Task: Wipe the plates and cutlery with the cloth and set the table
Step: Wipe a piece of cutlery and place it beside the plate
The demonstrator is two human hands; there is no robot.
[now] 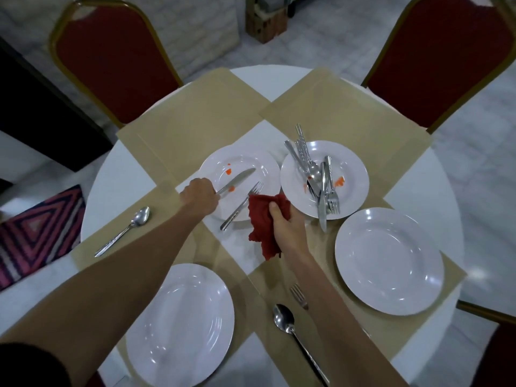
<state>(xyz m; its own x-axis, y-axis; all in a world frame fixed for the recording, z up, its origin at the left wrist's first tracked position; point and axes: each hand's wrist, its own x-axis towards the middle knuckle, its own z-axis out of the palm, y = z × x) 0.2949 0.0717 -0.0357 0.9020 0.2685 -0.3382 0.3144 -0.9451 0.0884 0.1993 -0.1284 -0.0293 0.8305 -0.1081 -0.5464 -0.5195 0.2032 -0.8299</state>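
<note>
My left hand [198, 195] grips the handle of a knife [238, 179] whose blade lies over a white plate [251, 160] smeared with orange spots. A fork [241, 205] lies on that plate's near rim. My right hand [284, 224] holds a red cloth [264, 222] beside the fork. Another stained plate [352, 174] to the right carries several pieces of cutlery [321, 180]. Two unstained plates sit nearer me, one at the front left [178, 325] and one at the right [389, 261].
A round white table [125, 169] bears several beige placemats [195, 115]. One spoon [125, 230] lies at the left, and a spoon [296, 342] and fork [299, 296] lie by my right forearm. Two red chairs stand at the far side, left [111, 57] and right [441, 57].
</note>
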